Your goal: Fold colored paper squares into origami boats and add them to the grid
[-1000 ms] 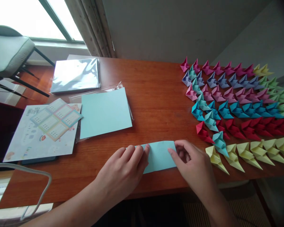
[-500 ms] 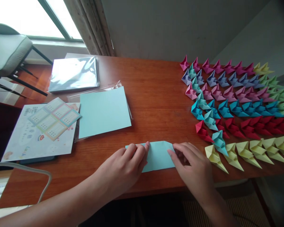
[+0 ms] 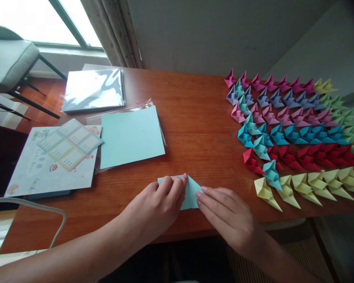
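A light blue sheet of origami paper lies folded on the table near its front edge. Its right end is turned over, so a slanted edge runs down from the top. My left hand has its fingers curled and pressed onto the paper's left part, covering much of it. From the right, my right hand presses its fingertips, held together, on the folded flap; its thumb is hidden. A stack of light blue paper lies on a clear plastic sleeve behind my left hand.
Rows of folded paper pieces in several colours, including yellow ones and red ones, cover the table's right side. At the left are a plastic-wrapped pack, a printed sheet, a label card and a white cable.
The right end of the blue paper has been folded over to the left, making a slanted edge. My right hand moved left with it and its fingers straightened. My left hand stayed in place.
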`<state>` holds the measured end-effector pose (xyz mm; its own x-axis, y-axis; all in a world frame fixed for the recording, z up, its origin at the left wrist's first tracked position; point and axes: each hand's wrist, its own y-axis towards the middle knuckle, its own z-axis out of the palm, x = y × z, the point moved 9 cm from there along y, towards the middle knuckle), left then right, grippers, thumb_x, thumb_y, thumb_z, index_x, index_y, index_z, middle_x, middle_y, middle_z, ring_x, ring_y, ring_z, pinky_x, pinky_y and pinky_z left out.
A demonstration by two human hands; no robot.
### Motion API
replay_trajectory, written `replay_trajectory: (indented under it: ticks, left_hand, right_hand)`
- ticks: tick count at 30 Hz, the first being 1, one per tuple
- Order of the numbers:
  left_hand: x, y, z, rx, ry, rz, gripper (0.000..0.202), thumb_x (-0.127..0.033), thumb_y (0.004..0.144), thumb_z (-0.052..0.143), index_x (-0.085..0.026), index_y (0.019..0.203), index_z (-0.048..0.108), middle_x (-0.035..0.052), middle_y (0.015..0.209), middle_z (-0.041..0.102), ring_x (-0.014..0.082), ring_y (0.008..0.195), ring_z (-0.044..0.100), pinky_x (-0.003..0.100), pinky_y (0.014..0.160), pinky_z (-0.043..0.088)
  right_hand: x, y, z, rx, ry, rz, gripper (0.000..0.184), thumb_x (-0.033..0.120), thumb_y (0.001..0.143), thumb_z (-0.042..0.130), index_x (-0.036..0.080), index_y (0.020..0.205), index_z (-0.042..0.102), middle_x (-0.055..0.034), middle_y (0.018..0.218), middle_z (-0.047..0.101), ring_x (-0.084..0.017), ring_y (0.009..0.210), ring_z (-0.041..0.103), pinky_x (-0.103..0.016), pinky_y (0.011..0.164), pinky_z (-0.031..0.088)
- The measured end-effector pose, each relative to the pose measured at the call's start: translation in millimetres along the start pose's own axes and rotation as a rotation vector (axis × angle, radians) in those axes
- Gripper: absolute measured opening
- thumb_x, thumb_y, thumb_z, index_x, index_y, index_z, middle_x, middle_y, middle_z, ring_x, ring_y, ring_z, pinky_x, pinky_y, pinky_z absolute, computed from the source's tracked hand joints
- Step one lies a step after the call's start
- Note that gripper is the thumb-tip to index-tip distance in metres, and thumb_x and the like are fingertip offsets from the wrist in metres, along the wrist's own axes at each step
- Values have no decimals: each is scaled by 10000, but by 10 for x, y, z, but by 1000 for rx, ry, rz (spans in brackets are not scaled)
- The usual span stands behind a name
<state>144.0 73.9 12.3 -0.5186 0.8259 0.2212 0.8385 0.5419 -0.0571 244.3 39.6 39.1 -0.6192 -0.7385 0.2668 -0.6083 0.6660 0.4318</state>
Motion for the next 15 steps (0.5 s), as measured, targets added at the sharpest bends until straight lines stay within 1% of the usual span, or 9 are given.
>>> replay_trajectory:
  ticks: [5,10,15]
  left_hand:
    - [8,-3,13,-3,1,-9,466,-88,955,456,-40,1416,511,124,1060,614,210,861,577,324,588,459]
    - [12,-7,27,-4,-7,-27,459,-108,966,470,-63,1422,498,109,1016,606,203,840,569,318,577,445]
    - [15,-9,33,2,-28,-22,455,-109,963,481,-70,1416,504,108,1021,601,207,851,574,323,595,444]
  right_hand:
    - [4,-9,30,17,-8,-8,209,51,963,566,73,1074,741,-138,1144,763,-274,1128,683,-432,899,580]
    - [-15,-41,59,17,22,14,215,49,950,583,76,1100,734,-144,1157,757,-278,1144,670,-443,905,581]
    - [-33,-82,92,30,51,12,227,20,919,611,56,1113,723,-152,1185,744,-288,1154,662,-463,932,575]
